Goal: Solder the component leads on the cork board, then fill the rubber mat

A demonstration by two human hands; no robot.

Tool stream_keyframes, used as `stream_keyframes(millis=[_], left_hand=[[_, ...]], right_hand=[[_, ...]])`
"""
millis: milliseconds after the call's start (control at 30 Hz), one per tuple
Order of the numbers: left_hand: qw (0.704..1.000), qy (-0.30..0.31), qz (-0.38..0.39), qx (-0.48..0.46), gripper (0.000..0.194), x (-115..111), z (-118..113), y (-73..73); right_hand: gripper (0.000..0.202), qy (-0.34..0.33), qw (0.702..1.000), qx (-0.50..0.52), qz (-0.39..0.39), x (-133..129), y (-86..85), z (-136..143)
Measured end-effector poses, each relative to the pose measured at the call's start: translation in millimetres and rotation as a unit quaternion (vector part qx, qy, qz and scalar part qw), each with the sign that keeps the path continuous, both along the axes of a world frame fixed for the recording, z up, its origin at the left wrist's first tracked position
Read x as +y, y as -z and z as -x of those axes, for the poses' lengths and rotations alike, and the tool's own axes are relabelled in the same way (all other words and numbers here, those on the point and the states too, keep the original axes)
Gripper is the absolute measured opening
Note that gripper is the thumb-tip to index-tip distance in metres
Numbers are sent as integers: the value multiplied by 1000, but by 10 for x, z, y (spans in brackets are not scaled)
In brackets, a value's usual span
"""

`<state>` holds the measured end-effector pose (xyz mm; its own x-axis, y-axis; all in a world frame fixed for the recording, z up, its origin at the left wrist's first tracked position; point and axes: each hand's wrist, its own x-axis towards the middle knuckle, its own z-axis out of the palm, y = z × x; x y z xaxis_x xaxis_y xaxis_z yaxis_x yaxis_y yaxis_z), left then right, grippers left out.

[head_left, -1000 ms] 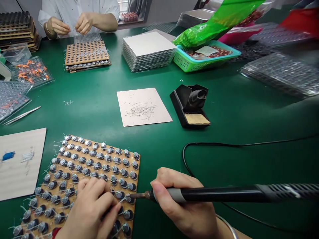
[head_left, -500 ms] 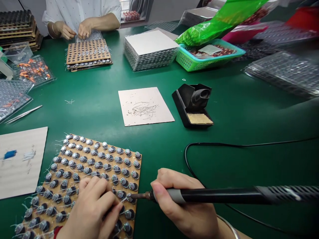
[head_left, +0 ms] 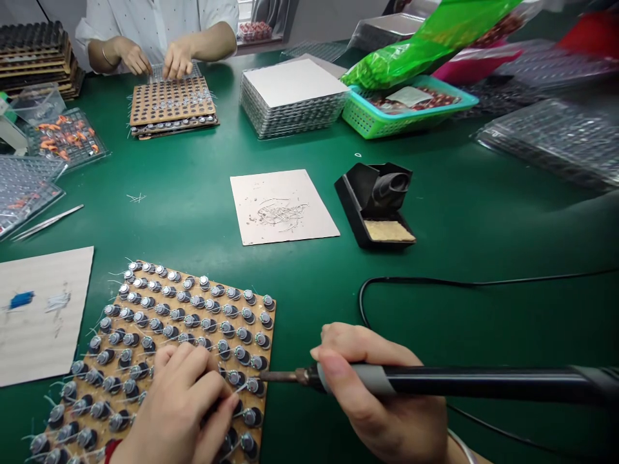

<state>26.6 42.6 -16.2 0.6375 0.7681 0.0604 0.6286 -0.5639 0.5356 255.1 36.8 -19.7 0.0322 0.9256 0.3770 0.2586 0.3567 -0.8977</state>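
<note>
In my right hand (head_left: 382,393) is a soldering iron (head_left: 425,380), gripped by its grey collar, its tip pointing left at the right edge of a brown board (head_left: 267,328). Rows of small round metal-topped components (head_left: 227,327) with thin wires stand on this board. The iron's tip is just by one component (head_left: 255,386) near that edge, and I cannot tell whether they touch. My left hand (head_left: 181,399) rests over the board with thumb and fingers pinched on a thin wire (head_left: 240,389) that leads to this component. Some components are hidden under the left hand.
Beyond the board lie a card with wire scraps (head_left: 309,225) and a black iron stand with a sponge (head_left: 387,232). A cable (head_left: 435,280) loops at right. Tweezers (head_left: 48,222) and another card (head_left: 43,348) lie left. Across the table, a person's hands (head_left: 178,59) work at another board.
My right hand has drawn the soldering iron a little to the right and slightly up off the component. My left hand stays in place. The other person's hands have shifted slightly.
</note>
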Motion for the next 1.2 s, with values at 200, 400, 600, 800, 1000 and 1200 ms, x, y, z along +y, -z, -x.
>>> stream_keyframes(millis=[200, 400, 600, 800, 1000, 1200], left_hand=[[999, -23, 27, 11, 20, 4, 91, -48], [999, -44, 5, -23, 20, 120, -19, -90], [996, -50, -50, -55, 23, 129, -176, -8], [995, -53, -41, -68, 22, 123, -150, 6], [995, -54, -36, -75, 21, 126, -145, 20], [996, -52, -33, -65, 22, 124, -148, 20]], right_hand=[[19, 36, 999, 25, -23, 35, 11, -88], [21, 27, 999, -27, -28, 79, -19, -81], [21, 18, 998, -62, -26, 86, 4, -63], [21, 3, 997, -72, -15, 86, 22, -51], [22, 6, 997, -76, -21, 93, 5, -45], [22, 2, 997, -76, -20, 92, 15, -33]])
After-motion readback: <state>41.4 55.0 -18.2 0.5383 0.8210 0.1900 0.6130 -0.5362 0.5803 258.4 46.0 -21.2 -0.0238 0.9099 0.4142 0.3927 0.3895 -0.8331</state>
